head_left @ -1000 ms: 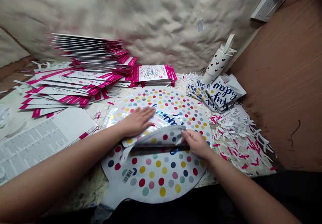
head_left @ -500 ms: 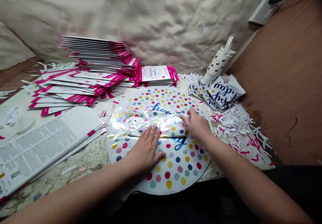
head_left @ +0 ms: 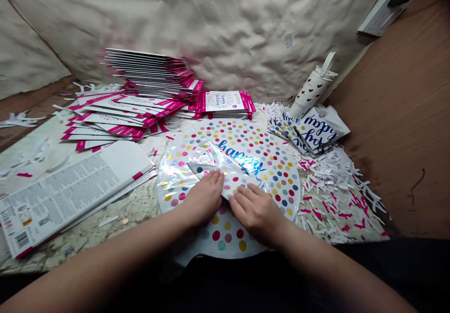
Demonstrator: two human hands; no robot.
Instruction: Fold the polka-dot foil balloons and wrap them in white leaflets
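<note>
A flat round foil balloon [head_left: 281,177], white with coloured dots and blue lettering, lies on the table in front of me. On top of it is a folded foil balloon [head_left: 235,178], shiny, dotted and now angled. My left hand [head_left: 204,198] grips the near edge of this folded piece, fingertips over it and thumb hidden. Beside it, my right hand [head_left: 256,212] has its fingers curled over the right part of the same piece. Between the two hands a corner of the fold points towards me.
Pink-edged card sleeves [head_left: 151,76] are piled at the back left. Flat printed cards [head_left: 77,186] lie at left. Folded balloons [head_left: 312,130] rest by a tilted white tumbler [head_left: 312,90] with hearts. Paper shreds [head_left: 330,181] cover the right side. A power strip [head_left: 383,12] hangs upper right.
The folded balloon has turned from lying straight across to a slant, uncovering more blue lettering. My right hand has come down and left, nearer my left hand, and both hands' fingers have curled in.
</note>
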